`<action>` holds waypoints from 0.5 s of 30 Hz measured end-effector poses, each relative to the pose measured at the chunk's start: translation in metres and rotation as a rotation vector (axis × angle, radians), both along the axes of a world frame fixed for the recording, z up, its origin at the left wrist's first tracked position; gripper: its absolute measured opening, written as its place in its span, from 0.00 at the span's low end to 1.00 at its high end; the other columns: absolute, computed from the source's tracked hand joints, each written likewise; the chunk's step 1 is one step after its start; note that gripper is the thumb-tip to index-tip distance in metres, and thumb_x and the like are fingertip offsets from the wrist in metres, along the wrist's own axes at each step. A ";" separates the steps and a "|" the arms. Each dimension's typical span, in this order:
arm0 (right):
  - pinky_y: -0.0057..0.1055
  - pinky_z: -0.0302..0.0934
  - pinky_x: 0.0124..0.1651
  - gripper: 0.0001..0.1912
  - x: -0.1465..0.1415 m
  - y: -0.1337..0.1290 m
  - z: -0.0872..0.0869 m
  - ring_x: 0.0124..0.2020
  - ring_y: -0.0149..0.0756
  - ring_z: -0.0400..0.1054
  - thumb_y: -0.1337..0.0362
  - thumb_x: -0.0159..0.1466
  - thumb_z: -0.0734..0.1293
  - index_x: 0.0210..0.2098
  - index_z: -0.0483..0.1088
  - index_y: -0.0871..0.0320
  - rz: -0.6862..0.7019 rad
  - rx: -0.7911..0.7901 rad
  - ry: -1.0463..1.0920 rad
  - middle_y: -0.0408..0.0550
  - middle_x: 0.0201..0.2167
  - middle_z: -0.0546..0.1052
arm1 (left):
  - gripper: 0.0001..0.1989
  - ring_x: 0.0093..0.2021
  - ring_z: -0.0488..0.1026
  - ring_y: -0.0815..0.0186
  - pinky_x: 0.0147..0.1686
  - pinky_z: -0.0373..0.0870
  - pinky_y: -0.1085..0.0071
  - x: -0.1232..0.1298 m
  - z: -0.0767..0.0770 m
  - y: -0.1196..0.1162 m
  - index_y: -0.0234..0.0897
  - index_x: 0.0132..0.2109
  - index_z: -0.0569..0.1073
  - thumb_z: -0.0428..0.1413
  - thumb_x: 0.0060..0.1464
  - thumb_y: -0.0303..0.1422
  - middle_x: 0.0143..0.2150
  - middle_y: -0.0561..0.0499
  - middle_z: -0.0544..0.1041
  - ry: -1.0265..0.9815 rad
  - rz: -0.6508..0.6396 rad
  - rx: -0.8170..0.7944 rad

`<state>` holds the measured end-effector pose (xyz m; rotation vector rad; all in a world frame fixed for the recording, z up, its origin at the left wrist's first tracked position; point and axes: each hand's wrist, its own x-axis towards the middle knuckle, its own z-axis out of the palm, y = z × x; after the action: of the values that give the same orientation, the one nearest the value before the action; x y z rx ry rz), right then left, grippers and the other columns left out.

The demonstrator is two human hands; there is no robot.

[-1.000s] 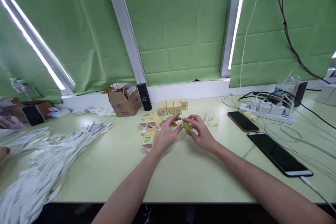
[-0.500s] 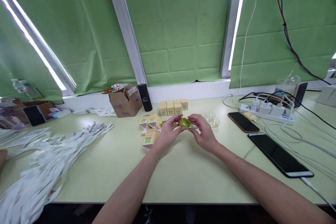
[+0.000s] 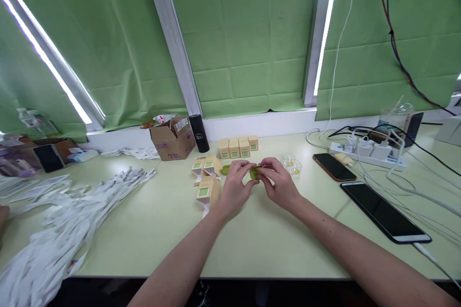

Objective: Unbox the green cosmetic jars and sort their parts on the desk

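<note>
One small green cup [image 3: 253, 173] is held over the surface [image 3: 252, 244] by my left hand [image 3: 235, 186] and my right hand [image 3: 281, 185], fingers pinching it. Earlier I could see inside; now my right fingers cover much of it. Beside my left hand, tan boxes [image 3: 213, 186] have green labels [image 3: 203, 192]. Farther back, a black bottle [image 3: 199, 133] has white writing, too small for me to read.

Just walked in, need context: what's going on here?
A person holds a small green container between the left hand and right hand, fingers partly hiding it. Another green piece sits beside the left hand. Small brown boxes stand beyond the hands and to their left; clear containers with something yellow inside sit beyond the right hand.
</note>
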<state>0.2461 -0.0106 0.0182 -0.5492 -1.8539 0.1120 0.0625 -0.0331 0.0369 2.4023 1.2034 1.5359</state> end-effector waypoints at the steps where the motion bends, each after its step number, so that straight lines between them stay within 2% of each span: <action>1: 0.49 0.78 0.48 0.15 0.000 0.001 -0.001 0.46 0.45 0.74 0.69 0.72 0.61 0.52 0.75 0.49 -0.013 0.012 -0.008 0.55 0.49 0.70 | 0.22 0.54 0.73 0.56 0.54 0.76 0.53 0.000 -0.001 -0.001 0.46 0.59 0.75 0.63 0.58 0.26 0.51 0.46 0.75 0.027 0.002 0.040; 6: 0.45 0.77 0.44 0.15 0.000 0.001 -0.002 0.44 0.42 0.73 0.71 0.71 0.60 0.48 0.77 0.50 -0.091 0.054 -0.046 0.54 0.47 0.71 | 0.23 0.53 0.72 0.54 0.50 0.76 0.53 0.001 -0.003 -0.001 0.44 0.61 0.73 0.62 0.60 0.26 0.50 0.44 0.75 0.107 0.010 0.149; 11: 0.43 0.72 0.43 0.15 0.000 -0.003 0.003 0.45 0.44 0.69 0.74 0.68 0.63 0.42 0.78 0.51 -0.245 0.132 -0.105 0.53 0.45 0.73 | 0.22 0.52 0.73 0.53 0.50 0.77 0.52 0.002 -0.003 -0.001 0.44 0.61 0.73 0.61 0.61 0.28 0.51 0.43 0.75 0.144 0.024 0.168; 15: 0.41 0.67 0.39 0.13 -0.001 -0.006 0.009 0.43 0.45 0.65 0.74 0.66 0.64 0.37 0.78 0.52 -0.313 0.165 -0.109 0.53 0.39 0.71 | 0.20 0.51 0.73 0.53 0.48 0.76 0.53 0.003 -0.001 -0.003 0.44 0.61 0.74 0.60 0.62 0.28 0.50 0.42 0.76 0.172 0.040 0.193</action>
<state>0.2451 -0.0166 0.0274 -0.7333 -1.8377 -0.2818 0.0651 -0.0360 0.0354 2.6981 1.1888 1.5500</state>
